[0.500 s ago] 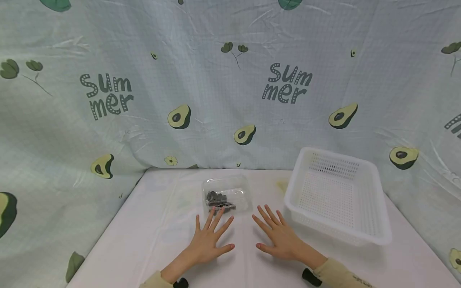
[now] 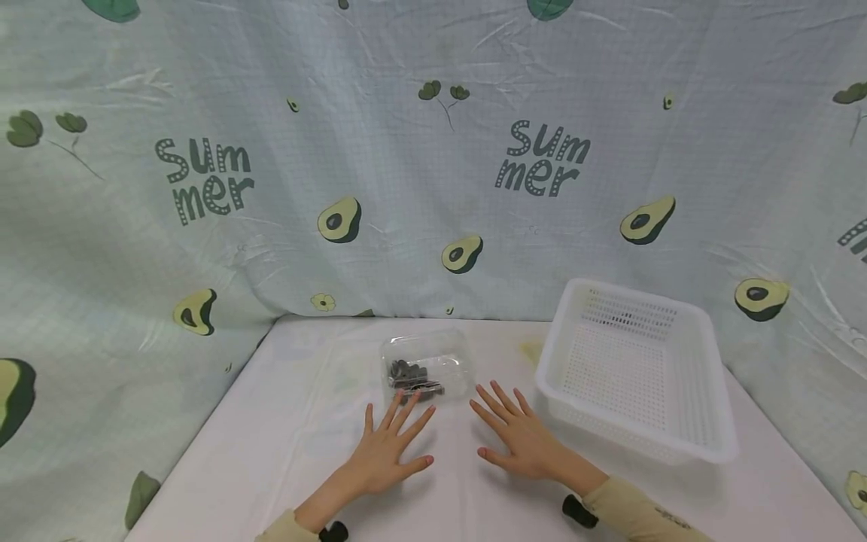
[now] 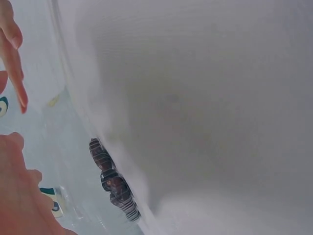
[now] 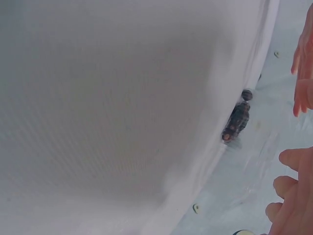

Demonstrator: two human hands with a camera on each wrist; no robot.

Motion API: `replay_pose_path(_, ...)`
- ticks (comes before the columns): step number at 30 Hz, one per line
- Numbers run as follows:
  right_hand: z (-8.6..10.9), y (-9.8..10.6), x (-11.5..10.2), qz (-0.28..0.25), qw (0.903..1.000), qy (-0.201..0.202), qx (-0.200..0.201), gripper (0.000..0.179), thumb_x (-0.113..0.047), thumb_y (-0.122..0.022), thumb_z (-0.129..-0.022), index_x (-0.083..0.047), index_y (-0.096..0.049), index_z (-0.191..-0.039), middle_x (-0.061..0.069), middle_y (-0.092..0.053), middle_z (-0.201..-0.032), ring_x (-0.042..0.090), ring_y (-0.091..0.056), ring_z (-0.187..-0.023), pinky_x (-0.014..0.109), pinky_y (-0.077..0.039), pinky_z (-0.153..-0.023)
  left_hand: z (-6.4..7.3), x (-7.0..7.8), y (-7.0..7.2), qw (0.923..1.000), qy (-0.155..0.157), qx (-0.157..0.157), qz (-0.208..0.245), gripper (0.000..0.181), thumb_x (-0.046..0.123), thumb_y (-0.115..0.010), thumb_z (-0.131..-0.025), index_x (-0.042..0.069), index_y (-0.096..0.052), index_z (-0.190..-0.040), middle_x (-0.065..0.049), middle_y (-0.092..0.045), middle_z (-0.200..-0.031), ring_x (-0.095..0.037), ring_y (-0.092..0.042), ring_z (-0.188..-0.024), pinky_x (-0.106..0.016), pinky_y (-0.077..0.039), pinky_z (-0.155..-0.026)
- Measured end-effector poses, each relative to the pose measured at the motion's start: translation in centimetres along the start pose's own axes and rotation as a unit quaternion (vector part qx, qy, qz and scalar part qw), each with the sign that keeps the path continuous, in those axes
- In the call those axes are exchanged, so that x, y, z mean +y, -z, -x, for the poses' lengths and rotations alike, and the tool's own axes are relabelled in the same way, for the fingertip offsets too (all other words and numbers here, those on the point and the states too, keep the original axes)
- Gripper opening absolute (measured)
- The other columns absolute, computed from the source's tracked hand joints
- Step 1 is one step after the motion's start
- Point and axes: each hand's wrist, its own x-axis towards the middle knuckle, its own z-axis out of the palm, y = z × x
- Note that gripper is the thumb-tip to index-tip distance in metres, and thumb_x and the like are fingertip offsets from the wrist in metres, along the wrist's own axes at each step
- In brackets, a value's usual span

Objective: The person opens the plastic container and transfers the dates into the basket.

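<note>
In the head view my left hand (image 2: 383,455) is spread over the white table, fingers straight and holding nothing. Its fingertips are nearest to a clear plastic tray (image 2: 452,345) that has several dark, ridged small pieces (image 2: 406,372) in its left part. What kind of pieces these are I cannot tell. My right hand (image 2: 523,443) is likewise spread, between the tray and a white plastic basket (image 2: 626,433), with nothing in its grasp. Both wrist views show dark pieces (image 3: 115,181) at the table's far side, past a broad stretch of white cloth.
The perforated basket stands at the table's right, tilted in its placing. A pale yellowish patch (image 2: 531,350) shows on the tabletop beside it. Behind the table hangs a sheet (image 2: 406,165) printed with avocados, and it wraps round both sides.
Both hands have shifted slightly to the left, and the right hand also a little toward the tray. The tray and basket stay in place.
</note>
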Motion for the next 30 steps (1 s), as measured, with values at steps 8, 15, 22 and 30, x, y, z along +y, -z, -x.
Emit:
replay_pose_path(8,-1.0,-0.2,0.4,-0.003,1.0,0.005,0.003,0.067,-0.044,-0.054,-0.085,-0.018,-0.028,-0.141,0.005,-0.021,-0.149,0.032,-0.021,-0.136,0.058,-0.023,-0.102,0.1,0.0,0.4,0.9999,-0.003,-0.004,0.012,0.066,0.048,-0.049,-0.086,0.031,-0.02,-0.142,-0.004,-0.013,-0.151,-0.035,-0.011,-0.138,-0.072,-0.011,-0.094)
replay_pose_path(15,-2.0,-0.3,0.6,0.011,0.9997,0.016,0.012,0.065,-0.041,-0.054,-0.086,-0.017,-0.03,-0.14,0.007,-0.024,-0.148,0.032,-0.022,-0.136,0.057,-0.024,-0.102,0.1,-0.4,0.5,0.9992,0.0,-0.017,0.037,0.065,0.048,-0.047,-0.087,0.032,-0.016,-0.143,-0.002,-0.013,-0.151,-0.033,-0.01,-0.138,-0.071,-0.009,-0.096)
replay_pose_path(22,-3.3,-0.5,0.8,0.034,0.9983,0.034,0.032,0.061,-0.038,-0.054,-0.086,-0.013,-0.035,-0.138,0.01,-0.03,-0.145,0.032,-0.026,-0.134,0.056,-0.027,-0.102,0.0,-0.8,0.7,0.9899,0.019,-0.002,0.141,0.065,0.039,-0.051,-0.088,0.03,-0.018,-0.143,-0.003,-0.018,-0.15,-0.033,-0.012,-0.138,-0.071,-0.009,-0.097)
replay_pose_path(30,-4.8,-0.7,0.7,0.04,0.9954,0.048,0.073,0.055,-0.029,-0.057,-0.085,-0.009,-0.042,-0.134,0.01,-0.035,-0.142,0.03,-0.033,-0.131,0.052,-0.03,-0.101,-0.4,-0.5,1.1,0.9393,0.082,0.039,0.331,0.057,0.03,-0.051,-0.09,0.018,-0.029,-0.141,-0.007,-0.029,-0.146,-0.035,-0.023,-0.134,-0.061,-0.017,-0.103)
